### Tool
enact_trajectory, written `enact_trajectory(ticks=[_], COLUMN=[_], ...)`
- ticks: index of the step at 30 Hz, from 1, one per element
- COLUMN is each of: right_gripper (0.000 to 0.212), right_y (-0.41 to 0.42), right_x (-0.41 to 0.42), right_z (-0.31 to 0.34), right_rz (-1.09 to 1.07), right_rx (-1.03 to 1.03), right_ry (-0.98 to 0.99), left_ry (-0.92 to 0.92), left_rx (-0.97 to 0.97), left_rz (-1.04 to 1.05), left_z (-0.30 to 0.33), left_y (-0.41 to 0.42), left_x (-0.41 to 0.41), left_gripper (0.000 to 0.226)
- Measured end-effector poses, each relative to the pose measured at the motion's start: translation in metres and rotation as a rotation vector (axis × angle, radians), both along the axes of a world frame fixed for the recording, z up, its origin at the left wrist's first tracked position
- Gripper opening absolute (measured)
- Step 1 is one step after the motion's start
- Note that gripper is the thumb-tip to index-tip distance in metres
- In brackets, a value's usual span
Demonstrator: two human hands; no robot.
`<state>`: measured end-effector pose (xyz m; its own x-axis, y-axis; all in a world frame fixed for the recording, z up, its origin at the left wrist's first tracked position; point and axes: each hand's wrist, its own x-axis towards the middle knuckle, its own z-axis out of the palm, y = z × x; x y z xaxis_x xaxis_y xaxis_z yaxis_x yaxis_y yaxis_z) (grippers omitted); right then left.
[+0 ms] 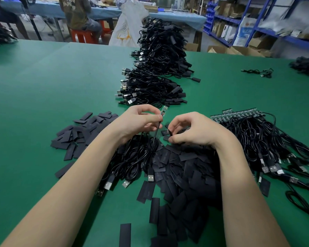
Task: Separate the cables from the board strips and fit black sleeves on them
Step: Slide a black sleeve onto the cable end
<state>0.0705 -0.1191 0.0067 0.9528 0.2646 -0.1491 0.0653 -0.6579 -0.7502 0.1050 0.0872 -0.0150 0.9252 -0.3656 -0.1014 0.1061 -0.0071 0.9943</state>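
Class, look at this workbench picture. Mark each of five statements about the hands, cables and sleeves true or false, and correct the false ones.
1. The left hand pinches a cable that ends in a small circuit board. True.
2. The right hand lies flat and open on the table. False: its fingers curl round a black sleeve.
3. The table top is green. True.
4. The board strips lie to the left of both hands. False: they lie to the right, with cables attached.
5. The tall cable pile beyond the hands is white. False: it is black.
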Motion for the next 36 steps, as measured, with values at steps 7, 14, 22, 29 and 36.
enact_trajectory(ticks=[7, 14, 22, 29, 36], right_gripper=[0.019, 0.024, 0.033, 0.048, 0.028], right_y=[-0.001, -0.007, -0.016, -0.005, 0.001], right_x=[0.001, 0.0, 0.001, 0.005, 0.005], right_z=[-0.004, -0.01, -0.022, -0.023, -0.022], right_rz=[-0.039, -0.121, -0.303, -0.411, -0.407], right_rx=[0.036, 0.233, 0.732, 1.182, 1.236], right_ry=[-0.047, -0.041, -0.047, -0.05, -0.051], left_ry=[0.0, -0.005, 0.047, 0.122, 0.16], left_rx=[0.012, 0.028, -0.023, -0.059, -0.084], left_rz=[0.009, 0.0, -0.071, -0.164, -0.185], left_z=[-0.001, 0.001, 0.003, 0.006, 0.008], left_y=[-0.001, -0.002, -0.001, -0.001, 0.0], left_x=[-0.001, -0.004, -0.004, -0.007, -0.008], left_gripper=[0.007, 0.006, 0.007, 0.015, 0.013])
